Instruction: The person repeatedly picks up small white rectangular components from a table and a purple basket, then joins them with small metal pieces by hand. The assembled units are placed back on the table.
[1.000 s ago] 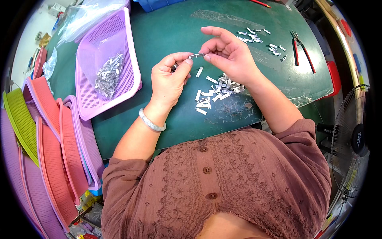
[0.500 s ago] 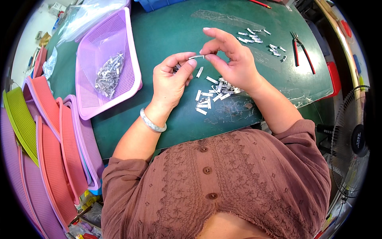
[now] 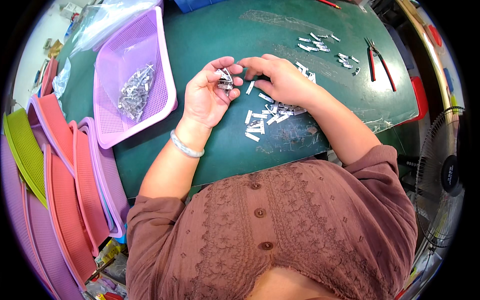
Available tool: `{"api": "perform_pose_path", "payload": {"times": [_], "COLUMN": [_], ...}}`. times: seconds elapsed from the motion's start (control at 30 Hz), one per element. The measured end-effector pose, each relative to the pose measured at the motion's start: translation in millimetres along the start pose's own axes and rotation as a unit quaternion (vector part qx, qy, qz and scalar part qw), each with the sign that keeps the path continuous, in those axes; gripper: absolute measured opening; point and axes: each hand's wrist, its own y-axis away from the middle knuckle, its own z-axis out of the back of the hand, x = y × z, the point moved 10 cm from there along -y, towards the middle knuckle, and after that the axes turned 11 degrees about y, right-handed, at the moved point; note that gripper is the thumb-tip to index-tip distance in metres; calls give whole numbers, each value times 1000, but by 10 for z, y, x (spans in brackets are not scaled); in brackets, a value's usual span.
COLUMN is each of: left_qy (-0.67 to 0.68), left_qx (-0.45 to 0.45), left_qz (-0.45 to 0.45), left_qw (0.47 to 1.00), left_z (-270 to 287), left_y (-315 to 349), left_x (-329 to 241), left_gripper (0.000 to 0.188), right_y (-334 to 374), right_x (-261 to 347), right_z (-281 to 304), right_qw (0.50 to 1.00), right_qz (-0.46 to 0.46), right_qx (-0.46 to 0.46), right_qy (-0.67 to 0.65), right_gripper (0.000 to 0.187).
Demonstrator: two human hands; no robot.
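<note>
Left hand (image 3: 207, 100): was cupped, fingers curled round several small metal pieces (image 3: 224, 80); right hand (image 3: 282, 82): hung with thumb and forefinger parted, beside a loose pile (image 3: 272, 119) of similar pieces on the green surface (image 3: 225, 157); purple basket (image 3: 172, 85): held a clear bag (image 3: 136, 95) of metal parts; red-handled pliers (image 3: 384, 69): lay at right.

Head view: wide fisheye, left unit of a head-worn pair. Faces steeply downward, from above the brown shirt (image 3: 300, 230) onto the green tabletop (image 3: 210, 35). Range close; left fingers (image 3: 219, 63) and right fingers (image 3: 256, 64) above centre. Straight edges bowed; corners black.
</note>
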Motion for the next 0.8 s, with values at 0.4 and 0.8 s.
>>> {"api": "perform_pose_path", "payload": {"times": [0.4, 0.8], "left_qy": [-225, -207], "left_qx": [-76, -33], "left_qz": [-16, -3], "left_qw": [971, 978], "left_z": [108, -46], "left_y": [21, 68], "left_x": [-12, 55], "left_gripper": [13, 11], "right_y": [14, 19], "right_x": [-177, -157], "right_z": [20, 123], "right_qw": [948, 912], "right_qz": [-115, -114], "right_qx": [16, -34], "right_qy": [-295, -394], "right_gripper": [45, 47]}}
